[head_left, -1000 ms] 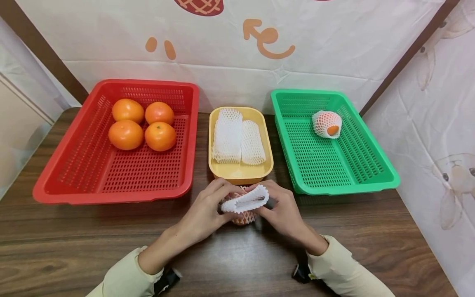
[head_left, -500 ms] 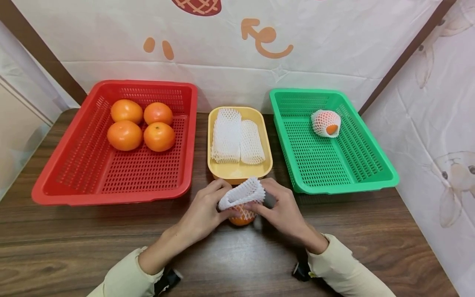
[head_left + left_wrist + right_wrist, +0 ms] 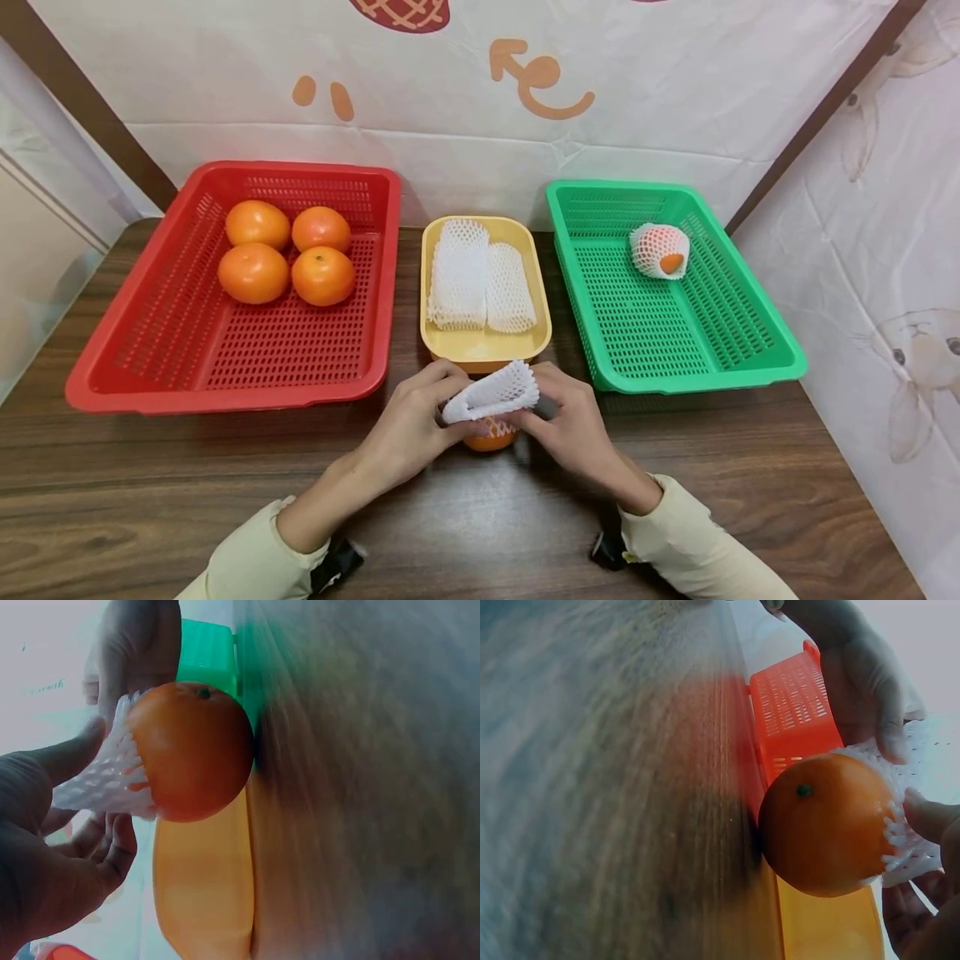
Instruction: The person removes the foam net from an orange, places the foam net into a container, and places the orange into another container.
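Both hands meet at the table's front middle, just before the yellow tray [image 3: 486, 346]. My left hand [image 3: 442, 410] and right hand [image 3: 537, 408] each pinch an edge of a white foam net [image 3: 491, 392]. The net sits bunched over the top of an orange [image 3: 489, 437], whose lower half is bare. In the left wrist view the orange [image 3: 196, 750] pokes out of the net [image 3: 105, 780]. The right wrist view shows the orange [image 3: 825, 825] and the net [image 3: 907, 817] from the other side.
A red basket [image 3: 150, 350] at the left holds several bare oranges [image 3: 288, 250]. Two folded foam nets [image 3: 480, 275] lie in the yellow tray. A green basket [image 3: 750, 358] at the right holds one netted orange [image 3: 660, 250]. A printed cloth backs the wooden table.
The net has ridden up on the orange, so more bare orange shows beneath it. Both hands stayed in the same spot.
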The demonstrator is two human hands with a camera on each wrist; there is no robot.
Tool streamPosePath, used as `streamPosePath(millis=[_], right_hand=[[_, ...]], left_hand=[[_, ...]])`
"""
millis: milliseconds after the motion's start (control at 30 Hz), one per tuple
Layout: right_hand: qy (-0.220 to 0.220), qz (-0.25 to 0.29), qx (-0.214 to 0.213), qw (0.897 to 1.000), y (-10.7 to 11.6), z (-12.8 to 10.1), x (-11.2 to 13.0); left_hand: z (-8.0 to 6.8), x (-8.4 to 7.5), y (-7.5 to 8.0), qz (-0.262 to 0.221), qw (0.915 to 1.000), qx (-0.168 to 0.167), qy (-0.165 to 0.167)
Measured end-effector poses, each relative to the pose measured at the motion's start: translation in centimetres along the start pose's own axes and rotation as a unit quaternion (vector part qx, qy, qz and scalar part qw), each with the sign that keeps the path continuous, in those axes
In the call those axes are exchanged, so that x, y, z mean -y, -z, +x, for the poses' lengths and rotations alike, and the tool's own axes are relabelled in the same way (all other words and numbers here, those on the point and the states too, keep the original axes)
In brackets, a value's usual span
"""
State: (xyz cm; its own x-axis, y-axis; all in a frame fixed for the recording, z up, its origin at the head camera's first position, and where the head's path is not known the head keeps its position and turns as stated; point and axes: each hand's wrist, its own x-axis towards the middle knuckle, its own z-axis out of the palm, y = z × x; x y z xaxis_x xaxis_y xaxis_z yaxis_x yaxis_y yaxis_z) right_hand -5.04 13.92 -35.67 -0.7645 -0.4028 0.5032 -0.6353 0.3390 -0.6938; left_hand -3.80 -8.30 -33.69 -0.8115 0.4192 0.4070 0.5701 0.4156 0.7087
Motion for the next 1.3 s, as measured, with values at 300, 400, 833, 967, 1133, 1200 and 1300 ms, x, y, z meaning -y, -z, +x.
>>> streamPosePath(millis=[300, 400, 833, 967, 1133, 1200, 1300], right_hand=[[-0.022, 0.000, -0.012, 1.000, 0.0, 0.0, 0.3], [-0.029, 0.014, -0.003, 0.999, 0.0, 0.1, 0.4], [-0.039, 0.052, -0.010, 0.998, 0.3, 0.3, 0.8], [-0.069, 0.075, -0.016, 0.995, 1.2, 0.6, 1.3], [-0.129, 0.106, -0.021, 0.986, 2.6, 1.3, 2.4], [-0.143, 0.121, -0.025, 0.982, 3.0, 1.7, 2.7], [-0.153, 0.126, -0.038, 0.979, 3.4, 2.6, 3.0]], left_hand=[[-0.1, -0.1, -0.6, 0.013, 0.9999, -0.011, -0.001], [-0.2, -0.1, -0.7, 0.017, 0.9996, -0.024, -0.001], [-0.1, -0.1, -0.8, -0.007, 0.9984, -0.054, 0.017], [-0.1, -0.2, -1.3, -0.009, 0.9980, -0.013, 0.061], [-0.1, -0.2, -2.2, 0.013, 0.9949, 0.031, 0.096], [0.0, -0.3, -2.5, 0.030, 0.9946, 0.037, 0.092], [0.2, -0.5, -3.1, 0.060, 0.9943, 0.034, 0.082]])
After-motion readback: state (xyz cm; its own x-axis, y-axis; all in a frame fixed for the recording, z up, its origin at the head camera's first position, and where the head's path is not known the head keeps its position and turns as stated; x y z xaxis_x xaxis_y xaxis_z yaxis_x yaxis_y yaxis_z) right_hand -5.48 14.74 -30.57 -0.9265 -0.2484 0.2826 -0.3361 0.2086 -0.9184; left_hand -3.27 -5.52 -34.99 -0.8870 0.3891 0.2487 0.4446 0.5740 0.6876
